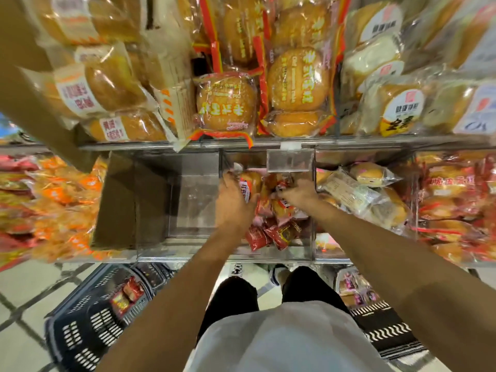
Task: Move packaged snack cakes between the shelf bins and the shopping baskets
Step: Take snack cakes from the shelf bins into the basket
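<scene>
Both hands are inside the clear acrylic shelf bin (292, 253), down among a heap of red-wrapped snack cakes (271, 232); the left hand (232, 202) is cupped, fingers curled around the side of a packet with a white label (245, 187), apparently gripping it, though the fingertips are hidden behind the wrapper; the right hand (298, 193) is closed down on a red packet (281, 201) just beneath its fingers, and whether it truly pinches it or only presses I cannot tell for the blur

Risks, as I judge them: the wrappers look slick and loosely piled, so a lift with two handfuls could shed a packet; one dropped nearer the body than the hands would clear the bin's front lip and land on the tiled floor between the baskets; the dark basket (88, 326) sits well below and to the left of the left hand, with a few red packets (126, 295) already in it, and a second basket (375, 315) lies below the right forearm; a blind release could miss either rim; the price-tag holder (290, 160) hangs just above the right hand and could catch the knuckles on withdrawal; squeezing hard would crush soft cake
</scene>
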